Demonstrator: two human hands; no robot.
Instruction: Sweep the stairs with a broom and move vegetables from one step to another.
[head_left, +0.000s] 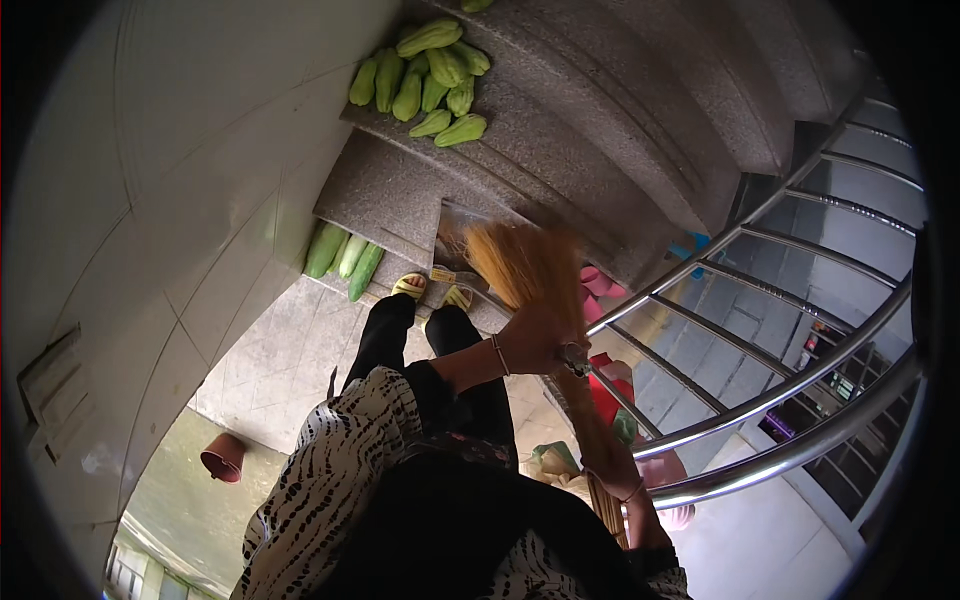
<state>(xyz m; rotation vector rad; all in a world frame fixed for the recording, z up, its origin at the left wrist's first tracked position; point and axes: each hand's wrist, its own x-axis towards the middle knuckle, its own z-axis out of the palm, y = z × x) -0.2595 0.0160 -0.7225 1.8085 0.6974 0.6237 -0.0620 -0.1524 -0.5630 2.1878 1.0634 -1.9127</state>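
A straw broom (525, 262) is held slantwise before me, its golden bristles at the upper end over a stair step and somewhat blurred. My left hand (534, 339) is closed around the broom where the bristles narrow, close to the end of a steel rail. Lower down, my right hand (613, 469) grips the bundled straw handle, beside the curved handrail. Behind the bristles, partly hidden, lies a clear plastic-looking sheet or container (454, 217) on the step. My feet in yellow slippers (409, 285) rest on the lowest step, left of the broom.
Several chayotes (409, 94) lie on a step of the curved stone staircase (555, 142). Long green gourds or cucumbers (365, 271) lie by the left wall. A stainless steel railing (750, 330) bounds the right. Pink footwear (600, 283), a red bag (604, 394) and a brown pot (223, 457) are nearby.
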